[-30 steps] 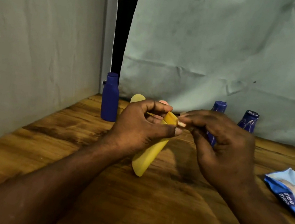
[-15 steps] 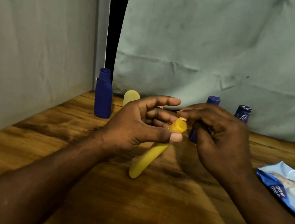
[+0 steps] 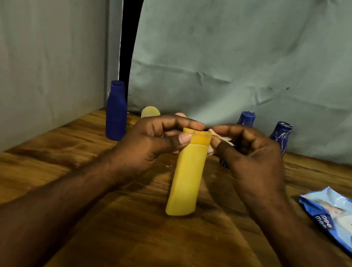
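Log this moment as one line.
left hand: grips yellow bottle near cap | right hand: pinches pale wipe at cap | bottle: upright

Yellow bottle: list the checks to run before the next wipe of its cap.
1. Left hand grips the yellow bottle near its top: ok.
2. Right hand pinches a pale wipe scrap against the side of the cap: ok.
3. Bottle roughly upright: ok.
4. Cap clean: not ok, brownish marks seem to show along its top edge.
5. Bottle base resting on the table: cannot tell.
6. Wipes pack lying on the table to the right for a fresh wipe: ok; whether it is open, cannot tell.
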